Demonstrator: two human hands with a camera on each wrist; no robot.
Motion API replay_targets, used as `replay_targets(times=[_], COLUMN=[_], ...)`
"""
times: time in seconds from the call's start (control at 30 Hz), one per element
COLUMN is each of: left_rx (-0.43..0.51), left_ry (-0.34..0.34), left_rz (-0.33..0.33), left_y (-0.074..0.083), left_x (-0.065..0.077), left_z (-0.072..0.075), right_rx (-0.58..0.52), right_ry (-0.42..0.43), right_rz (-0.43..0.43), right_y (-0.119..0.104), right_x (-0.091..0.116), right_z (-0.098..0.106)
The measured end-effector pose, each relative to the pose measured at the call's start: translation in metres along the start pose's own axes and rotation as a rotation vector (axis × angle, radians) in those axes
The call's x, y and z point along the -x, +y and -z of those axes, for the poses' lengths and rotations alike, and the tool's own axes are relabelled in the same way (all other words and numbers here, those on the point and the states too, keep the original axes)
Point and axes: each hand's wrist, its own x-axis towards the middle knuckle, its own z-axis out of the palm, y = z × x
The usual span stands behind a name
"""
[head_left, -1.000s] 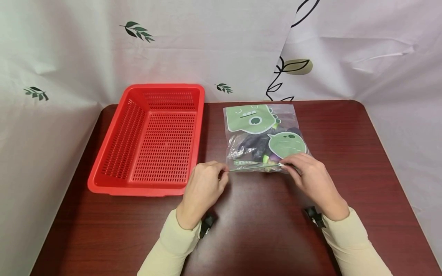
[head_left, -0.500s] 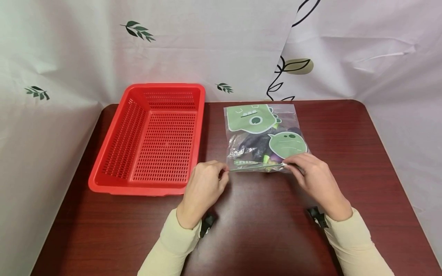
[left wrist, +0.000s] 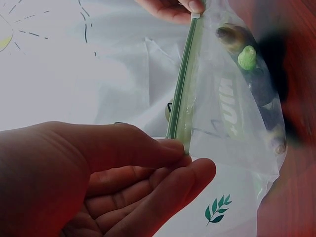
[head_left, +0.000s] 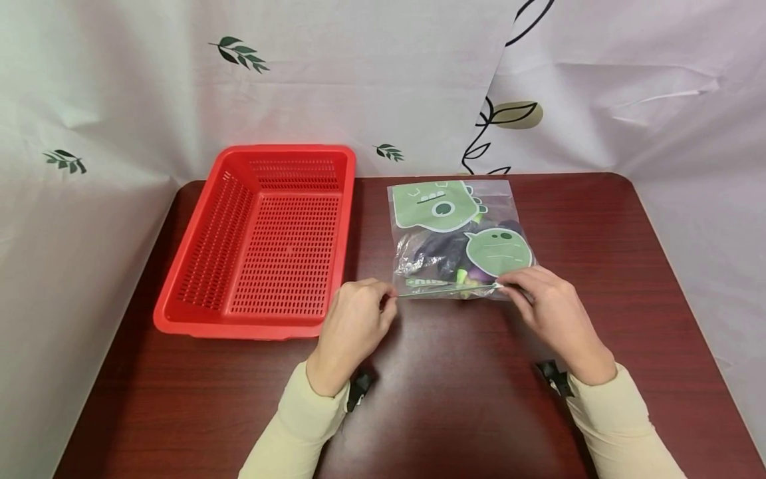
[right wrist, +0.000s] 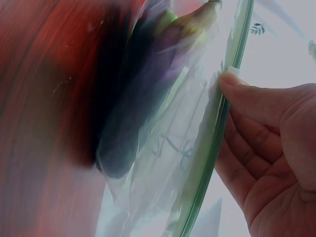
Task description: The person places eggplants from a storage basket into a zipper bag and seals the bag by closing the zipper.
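A clear plastic zip bag [head_left: 439, 206] with green cartoon prints lies flat on the table, its green zip edge towards me. My left hand [head_left: 357, 326] pinches the left end of the zip strip [left wrist: 182, 84] between thumb and finger. At the strip's right part, my right hand [head_left: 559, 319] pinches the small white slider [right wrist: 233, 71]. Through the plastic, the right wrist view shows a dark purple eggplant [right wrist: 140, 98] with a pale stem end. A light green knob [left wrist: 247, 58] shows through the bag in the left wrist view. Prints and glare hide part of the contents.
A red perforated plastic basket [head_left: 254, 330] stands left of the bag, close to my left hand. Both rest on a dark reddish wooden table [head_left: 443, 399]. A white leaf-patterned cloth [head_left: 359, 80] hangs behind and at the sides.
My right hand has slid a little to the right along the zip strip, taking the white slider with it. The left hand and the bag have stayed in place.
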Motion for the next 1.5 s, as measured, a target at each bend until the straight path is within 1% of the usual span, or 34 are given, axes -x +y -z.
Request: replay_targets(times=[0.2,0.87,1.2,1.5], left_rx=[-0.001,0.003,0.012,0.004], left_ry=[-0.003,-0.006,-0.011,-0.011], left_rz=[-0.003,-0.005,-0.002,0.002], left_y=[0.000,-0.002,-0.002,-0.002], left_x=[0.000,-0.002,-0.002,-0.001], left_z=[0.000,-0.001,-0.001,0.000], right_rx=[0.005,0.022,0.031,0.038], right_ry=[0.000,-0.007,-0.005,0.001], right_rz=[0.000,-0.039,-0.076,-0.065], right_y=[0.002,0.007,0.009,0.012], right_x=[0.001,0.006,0.009,0.011], right_z=[0.001,0.006,0.008,0.011])
